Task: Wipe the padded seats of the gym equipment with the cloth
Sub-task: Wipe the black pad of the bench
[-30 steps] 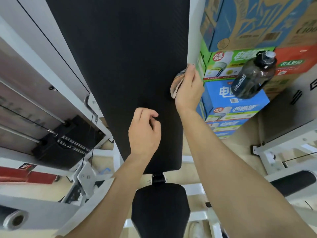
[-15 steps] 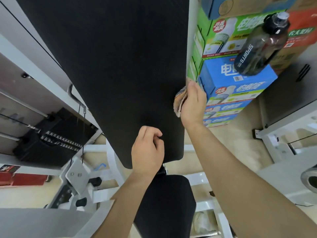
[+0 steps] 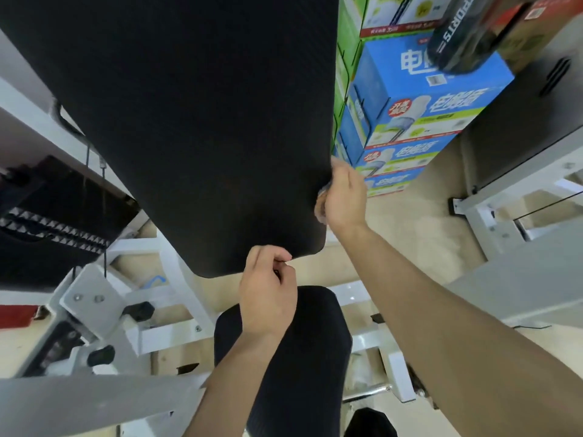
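My right hand (image 3: 345,197) clutches the cloth (image 3: 321,201) against the lower right edge of the back pad (image 3: 189,121). My left hand (image 3: 268,298) is a curled fist (holding nothing) at its bottom edge, above the seat pad (image 3: 293,357).

Two pads (image 3: 189,121) (image 3: 284,357), two hands (image 3: 268,298) (image 3: 345,197)

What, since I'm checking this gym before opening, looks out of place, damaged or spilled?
Nothing looks damaged or spilled. The back pad and seat pad show no tears. The one stray item is a dark sports bottle on the stacked cartons at upper right. The right hand holds the cloth at the back pad's edge.
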A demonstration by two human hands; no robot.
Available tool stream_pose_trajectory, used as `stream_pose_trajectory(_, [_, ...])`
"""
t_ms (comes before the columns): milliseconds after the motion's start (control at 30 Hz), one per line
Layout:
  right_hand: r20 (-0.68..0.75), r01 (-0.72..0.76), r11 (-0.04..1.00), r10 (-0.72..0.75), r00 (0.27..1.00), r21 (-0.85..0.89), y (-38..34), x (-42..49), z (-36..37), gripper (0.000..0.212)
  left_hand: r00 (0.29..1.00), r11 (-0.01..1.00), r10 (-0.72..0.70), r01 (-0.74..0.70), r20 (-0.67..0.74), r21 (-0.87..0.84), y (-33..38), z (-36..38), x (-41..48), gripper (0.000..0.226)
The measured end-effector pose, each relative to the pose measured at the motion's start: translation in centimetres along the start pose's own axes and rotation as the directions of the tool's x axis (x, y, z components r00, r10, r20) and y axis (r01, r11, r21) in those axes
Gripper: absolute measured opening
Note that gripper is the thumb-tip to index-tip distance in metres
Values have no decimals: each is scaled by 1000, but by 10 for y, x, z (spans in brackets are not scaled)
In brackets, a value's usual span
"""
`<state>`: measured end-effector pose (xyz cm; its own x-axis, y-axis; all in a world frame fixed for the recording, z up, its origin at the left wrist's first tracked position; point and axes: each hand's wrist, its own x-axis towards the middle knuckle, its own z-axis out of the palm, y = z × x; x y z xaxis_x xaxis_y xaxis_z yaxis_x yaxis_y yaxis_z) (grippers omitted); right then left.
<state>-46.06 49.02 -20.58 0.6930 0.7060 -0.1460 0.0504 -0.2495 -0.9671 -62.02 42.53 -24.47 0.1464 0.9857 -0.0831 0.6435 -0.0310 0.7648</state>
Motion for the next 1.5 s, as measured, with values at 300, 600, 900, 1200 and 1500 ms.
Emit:
stream_pose_trajectory(300, [-10, -104, 985, 103, 995, -135, 96, -5, 12, 42, 615, 463, -644, 787, 455, -409, -25, 31, -17, 18])
stream_pose_trajectory(600, [67, -581, 622, 650, 757, 525, 154, -40, 37, 33, 491, 141, -695, 809, 526, -570, -52, 49, 2, 29])
stream_pose_trajectory(900, [351, -763, 307, 748, 563, 569, 160, -78, 63, 41, 557, 234, -633, 800, 538, -553, -58, 48, 10, 21])
stream_pose_trajectory(1200, [297, -660, 361, 682, 669, 658, 161, -74, 23, 25, 520, 156, -610, 819, 598, -553, -57, 78, 27, 29])
stream_pose_trajectory(1500, [441, -763, 573, 626, 643, 299, 160, -120, 90, 31, 599, 92, -713, 596, 365, -798, -115, 32, 22, 23])
